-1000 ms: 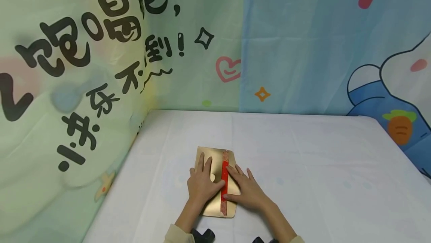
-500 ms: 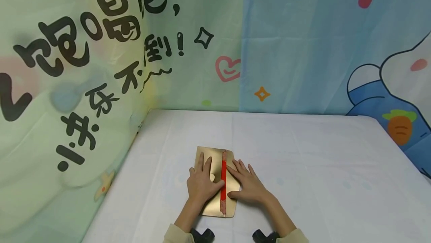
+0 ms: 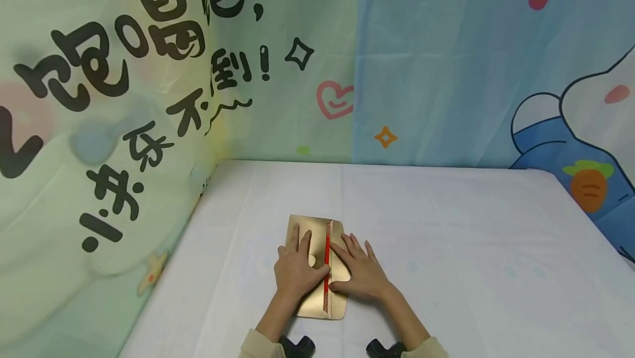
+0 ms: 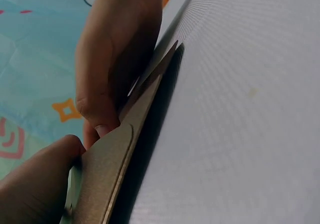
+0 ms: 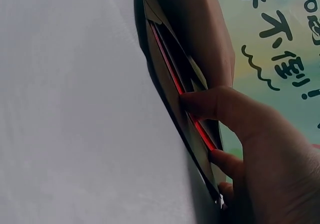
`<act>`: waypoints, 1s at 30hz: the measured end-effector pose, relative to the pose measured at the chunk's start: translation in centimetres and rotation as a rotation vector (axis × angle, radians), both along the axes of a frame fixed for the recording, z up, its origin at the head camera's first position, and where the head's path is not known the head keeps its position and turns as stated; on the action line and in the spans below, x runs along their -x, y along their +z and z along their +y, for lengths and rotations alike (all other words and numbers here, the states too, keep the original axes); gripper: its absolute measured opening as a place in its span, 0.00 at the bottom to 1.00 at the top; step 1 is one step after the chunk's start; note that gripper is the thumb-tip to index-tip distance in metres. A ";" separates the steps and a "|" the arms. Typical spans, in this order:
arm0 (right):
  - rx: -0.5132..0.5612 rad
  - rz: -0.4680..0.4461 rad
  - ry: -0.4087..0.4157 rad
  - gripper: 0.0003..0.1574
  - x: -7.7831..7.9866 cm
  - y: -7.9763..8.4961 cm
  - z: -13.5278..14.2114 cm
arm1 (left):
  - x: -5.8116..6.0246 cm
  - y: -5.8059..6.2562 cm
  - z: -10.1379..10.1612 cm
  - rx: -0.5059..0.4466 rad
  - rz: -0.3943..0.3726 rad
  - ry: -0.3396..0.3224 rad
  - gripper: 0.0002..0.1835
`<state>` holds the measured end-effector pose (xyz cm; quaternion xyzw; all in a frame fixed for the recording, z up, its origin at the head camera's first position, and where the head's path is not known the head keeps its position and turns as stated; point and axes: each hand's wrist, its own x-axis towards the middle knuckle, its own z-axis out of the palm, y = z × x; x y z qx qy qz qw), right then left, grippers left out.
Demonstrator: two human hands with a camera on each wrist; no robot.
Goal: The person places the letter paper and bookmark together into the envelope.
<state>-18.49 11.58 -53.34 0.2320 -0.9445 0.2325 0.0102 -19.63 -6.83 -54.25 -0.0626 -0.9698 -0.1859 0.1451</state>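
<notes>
A gold paper envelope [image 3: 310,305] lies on the table, its flap [image 3: 338,305] along the right side. Between body and flap runs a narrow red strip [image 3: 327,253], also visible as a thin red line [image 5: 172,76] in the right wrist view. My left hand [image 3: 299,270] rests on the envelope's body with fingers spread, its thumb reaching the red strip. My right hand [image 3: 364,272] touches the flap with thumb and forefinger apart, fingers extended. From the left wrist, the envelope [image 4: 107,169] appears edge-on, its flap edge raised off the white surface.
A white cloth covers the table [image 3: 446,247]. Printed curtains [image 3: 446,71] stand behind and to the left. Black wrist devices [image 3: 384,348] sit at both cuffs near the front edge.
The right hand first slid slightly right, then came back left at the flap. The visible red strip has narrowed. The left hand has hardly moved.
</notes>
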 end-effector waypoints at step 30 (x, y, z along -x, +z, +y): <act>-0.072 -0.028 -0.026 0.54 0.1 0.3 -0.6 | 0.1 -0.2 -0.1 0.022 -0.029 -0.009 0.46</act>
